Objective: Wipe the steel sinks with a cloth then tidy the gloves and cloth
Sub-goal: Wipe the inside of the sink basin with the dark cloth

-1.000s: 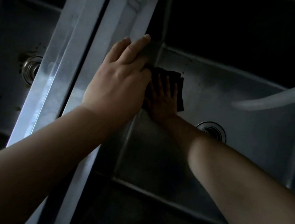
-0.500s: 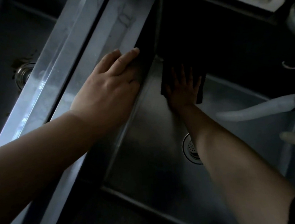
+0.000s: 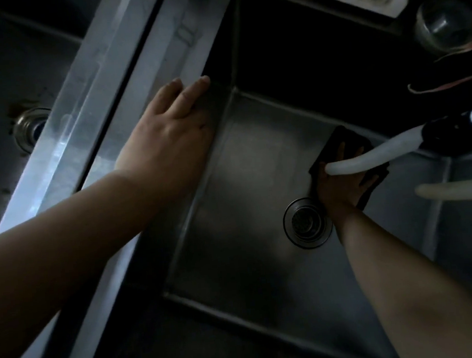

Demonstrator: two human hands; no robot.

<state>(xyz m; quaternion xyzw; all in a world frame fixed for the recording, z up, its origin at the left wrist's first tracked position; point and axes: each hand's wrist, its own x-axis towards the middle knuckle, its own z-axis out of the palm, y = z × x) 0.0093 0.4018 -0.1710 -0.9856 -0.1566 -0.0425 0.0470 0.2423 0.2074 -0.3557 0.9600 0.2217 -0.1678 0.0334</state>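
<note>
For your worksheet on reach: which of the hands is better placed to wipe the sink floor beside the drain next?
Probably the right hand: it presses the dark cloth beside the drain. The left hand rests on the rim.

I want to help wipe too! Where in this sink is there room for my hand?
The sink floor is bare between the left wall, where the left hand rests on the rim, and the drain. It is crowded on the far right: the right hand presses the dark cloth under a white hose.
</note>
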